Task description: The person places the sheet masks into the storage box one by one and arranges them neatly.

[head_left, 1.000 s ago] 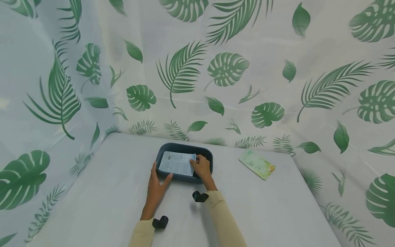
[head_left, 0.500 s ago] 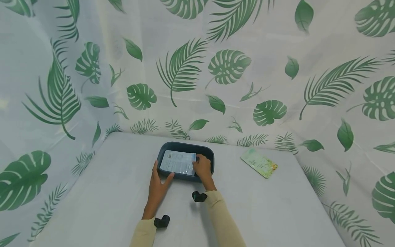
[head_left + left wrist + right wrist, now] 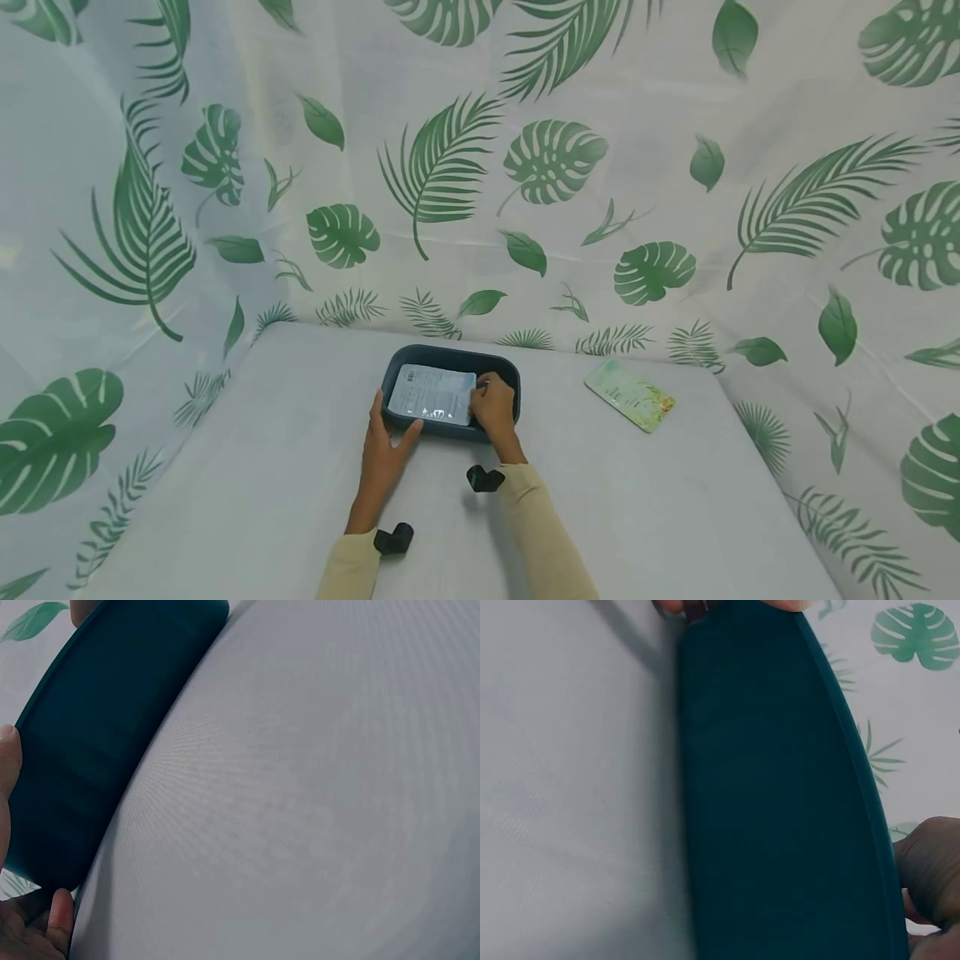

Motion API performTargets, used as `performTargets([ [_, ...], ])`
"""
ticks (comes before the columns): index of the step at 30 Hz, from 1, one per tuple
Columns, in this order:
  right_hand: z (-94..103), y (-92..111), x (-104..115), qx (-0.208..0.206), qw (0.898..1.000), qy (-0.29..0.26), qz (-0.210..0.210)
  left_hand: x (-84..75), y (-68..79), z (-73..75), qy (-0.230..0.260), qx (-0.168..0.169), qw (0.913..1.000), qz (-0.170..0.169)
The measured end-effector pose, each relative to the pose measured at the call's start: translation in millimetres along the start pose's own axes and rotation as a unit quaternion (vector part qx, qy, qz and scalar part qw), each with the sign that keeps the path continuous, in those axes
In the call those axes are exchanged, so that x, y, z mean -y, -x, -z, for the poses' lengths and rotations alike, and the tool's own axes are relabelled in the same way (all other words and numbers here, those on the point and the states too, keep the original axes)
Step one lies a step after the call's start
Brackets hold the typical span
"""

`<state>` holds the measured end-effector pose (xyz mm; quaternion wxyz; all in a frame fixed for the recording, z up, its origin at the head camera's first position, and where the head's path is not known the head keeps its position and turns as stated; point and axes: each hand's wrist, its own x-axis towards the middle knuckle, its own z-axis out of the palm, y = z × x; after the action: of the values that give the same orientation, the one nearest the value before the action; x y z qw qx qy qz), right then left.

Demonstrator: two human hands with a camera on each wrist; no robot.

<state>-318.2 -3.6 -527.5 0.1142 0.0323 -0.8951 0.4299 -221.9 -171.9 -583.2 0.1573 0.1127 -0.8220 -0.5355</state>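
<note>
A dark blue-green rectangular tray stands toward the back of the white table. Inside it lies a pale blue and white flat sachet, with a barcode and fine print facing up. My left hand holds the tray's near left corner, thumb on the front side and fingers around the left end. Reaching over the front rim, my right hand has curled fingers at the sachet's right edge and seems to pinch it; the fingertips are partly hidden. In the right wrist view, the tray wall covers the sachet.
To the right of the tray, a green and yellow flat sachet lies slantwise on the white tabletop. A white curtain with green leaf prints rises behind the table and at both sides.
The sachet's right end has shifted slightly and now shows a shiny reflection near its lower edge. My right hand has moved a little to the right; my left hand stays at the tray corner.
</note>
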Motion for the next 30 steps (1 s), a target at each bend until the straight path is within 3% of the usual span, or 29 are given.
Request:
performTargets([
  [4, -0.5, 0.5, -1.6, -0.056, 0.998, -0.001, 0.042, 0.1, 1.2, -1.5, 0.001, 0.000, 1.0000, 0.004],
  [8, 3.7, 4.3, -1.2, -0.089, 0.991, -0.060, 0.084, 0.2, 1.2, -1.5, -0.002, -0.002, 1.0000, 0.006],
  [15, 10.4, 13.7, -11.4, -0.139, 0.975, -0.107, 0.139, -0.5, 1.5, 0.0, -0.004, 0.002, 1.0000, 0.001],
  [19, 15.2, 16.9, -24.1, -0.202, 0.959, -0.110, 0.165, -0.4, 1.3, -0.1, -0.006, 0.002, 1.0000, 0.001],
  [24, 25.1, 19.3, -42.3, -0.277, 0.944, -0.114, 0.139, 0.0, 1.3, 0.3, -0.001, 0.004, 1.0000, 0.003],
  [30, 38.6, 22.6, -69.9, -0.294, 0.952, -0.077, 0.040, 2.1, -0.6, 0.0, -0.004, 0.004, 1.0000, 0.000],
])
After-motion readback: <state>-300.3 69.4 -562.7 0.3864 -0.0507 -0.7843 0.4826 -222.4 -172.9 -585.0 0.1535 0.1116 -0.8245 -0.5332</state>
